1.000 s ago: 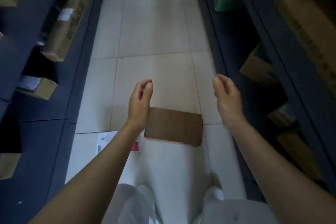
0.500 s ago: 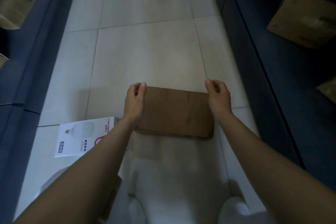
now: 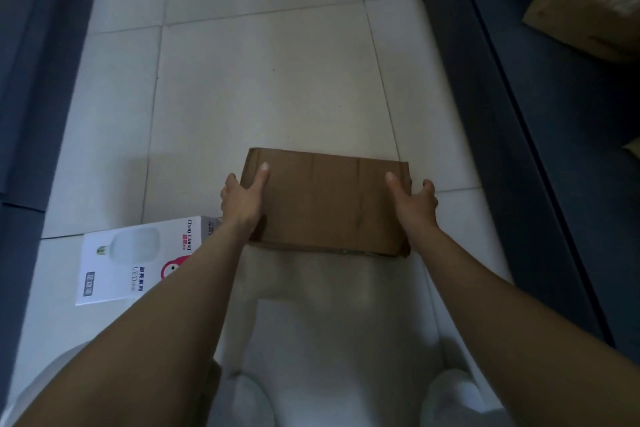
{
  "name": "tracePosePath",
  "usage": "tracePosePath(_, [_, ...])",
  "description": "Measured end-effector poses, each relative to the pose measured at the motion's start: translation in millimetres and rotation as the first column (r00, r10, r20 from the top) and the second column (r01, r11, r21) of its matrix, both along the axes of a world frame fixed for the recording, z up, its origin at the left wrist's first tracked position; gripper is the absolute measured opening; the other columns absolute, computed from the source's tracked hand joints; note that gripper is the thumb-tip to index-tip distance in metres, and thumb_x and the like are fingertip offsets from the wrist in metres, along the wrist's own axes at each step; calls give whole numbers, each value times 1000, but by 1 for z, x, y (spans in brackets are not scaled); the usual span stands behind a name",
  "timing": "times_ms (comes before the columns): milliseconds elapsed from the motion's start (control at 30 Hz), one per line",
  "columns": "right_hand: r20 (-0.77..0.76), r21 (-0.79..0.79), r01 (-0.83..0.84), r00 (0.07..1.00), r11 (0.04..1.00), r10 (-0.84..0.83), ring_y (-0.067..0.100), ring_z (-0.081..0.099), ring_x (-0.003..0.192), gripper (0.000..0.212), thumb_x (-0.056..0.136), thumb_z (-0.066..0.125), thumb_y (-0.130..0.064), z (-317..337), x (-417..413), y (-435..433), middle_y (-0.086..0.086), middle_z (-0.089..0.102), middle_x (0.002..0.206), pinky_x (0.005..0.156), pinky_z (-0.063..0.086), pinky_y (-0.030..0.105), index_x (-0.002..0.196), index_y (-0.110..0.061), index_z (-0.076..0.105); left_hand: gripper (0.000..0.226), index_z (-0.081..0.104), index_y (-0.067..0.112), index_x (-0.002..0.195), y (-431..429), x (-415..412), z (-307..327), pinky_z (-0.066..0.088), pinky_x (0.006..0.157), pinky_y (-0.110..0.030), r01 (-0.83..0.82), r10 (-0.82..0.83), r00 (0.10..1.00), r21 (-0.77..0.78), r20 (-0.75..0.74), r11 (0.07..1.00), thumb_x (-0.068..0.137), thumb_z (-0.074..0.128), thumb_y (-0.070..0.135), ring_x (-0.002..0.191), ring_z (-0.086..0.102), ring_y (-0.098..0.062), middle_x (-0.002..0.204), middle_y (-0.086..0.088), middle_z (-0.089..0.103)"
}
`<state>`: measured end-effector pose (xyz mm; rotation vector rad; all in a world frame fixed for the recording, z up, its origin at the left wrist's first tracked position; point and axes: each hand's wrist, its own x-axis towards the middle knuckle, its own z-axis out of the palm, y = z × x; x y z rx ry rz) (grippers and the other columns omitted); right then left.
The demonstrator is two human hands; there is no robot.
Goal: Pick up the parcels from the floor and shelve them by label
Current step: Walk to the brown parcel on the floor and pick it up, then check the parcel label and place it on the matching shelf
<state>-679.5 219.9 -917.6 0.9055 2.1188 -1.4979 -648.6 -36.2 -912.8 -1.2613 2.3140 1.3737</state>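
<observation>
I am now clamping the brown parcel (image 3: 325, 204) between my left grip (image 3: 242, 199) and right grip (image 3: 414, 203), thumbs newly on top, probably lifting it.

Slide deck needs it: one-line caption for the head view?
Left hand and right hand grip the ends of a brown cardboard parcel on the tiled floor, LED bulb box beside it.

The parcel (image 3: 329, 204) is matt brown cardboard, faintly creased. The white carton (image 3: 135, 263) beside it looks smooth, printed card. The floor (image 3: 270, 80) is pale tile with a slight sheen.
</observation>
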Motion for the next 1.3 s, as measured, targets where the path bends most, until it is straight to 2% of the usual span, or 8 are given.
tracePosePath(100, [158,-111,42,987,993,-25,35,30,149,110,86,63,-63,-7,3,3,14,20,168,118,30,50,160,-13,0,102,6,14,154,0,-1,-4,24,114,-59,-16,8,995,84,97,996,81,45,75,143,23,-41,161,-17,17])
tracePosePath(200, [206,-148,37,978,988,-5,35,35,147,110,83,63,-65,-8,3,2,13,27,165,117,32,50,160,-11,7,106,9,11,153,2,-5,-5,23,114,-61,7,-15,991,59,131,998,79,42,79,144,21,-42,160,-19,16])
tracePosePath(333, [152,-129,22,988,991,-2,35,37,146,110,82,66,-64,-2,-8,-1,13,27,165,118,35,52,160,-12,10,110,17,8,151,7,-13,-2,22,114,-60,-12,15,986,-22,163,1000,74,43,82,143,21,-42,158,-20,19])
tracePosePath(500, [71,-79,16,997,997,-11,35,39,144,108,82,66,-64,11,-25,-1,13,30,163,117,37,52,160,-12,12,108,28,7,146,8,-30,14,24,110,-58,-56,61,997,-91,49,994,70,50,82,138,25,-40,151,-19,27])
tracePosePath(800, [-13,-40,-10,1000,999,9,34,46,137,103,84,63,-66,58,-49,-15,13,38,158,111,43,48,158,-11,17,106,27,12,143,-7,-55,62,28,111,-56,-144,141,988,-35,-65,989,67,54,82,134,37,-38,147,-15,41])
tracePosePath(1000, [-37,-11,-32,999,999,31,32,51,133,100,83,63,-67,153,-62,-14,11,43,154,109,46,50,156,-13,24,108,23,14,146,-4,-58,151,27,112,-56,-191,190,978,1,-87,982,68,53,82,136,36,-37,151,-15,38])
tracePosePath(1200, [-46,-13,-29,999,999,29,31,52,130,97,84,62,-66,291,-60,-16,10,46,151,100,46,40,155,-12,25,104,23,17,144,-5,-58,293,29,110,-57,-194,195,977,12,-91,981,69,50,83,134,38,-38,149,-14,39])
tracePosePath(1300, [-48,-37,-9,999,999,7,31,50,134,99,85,63,-64,360,-56,-18,10,43,156,107,45,41,157,-12,21,103,22,15,145,-6,-55,366,29,111,-58,-189,188,978,6,-87,982,71,48,82,134,37,-38,149,-15,39])
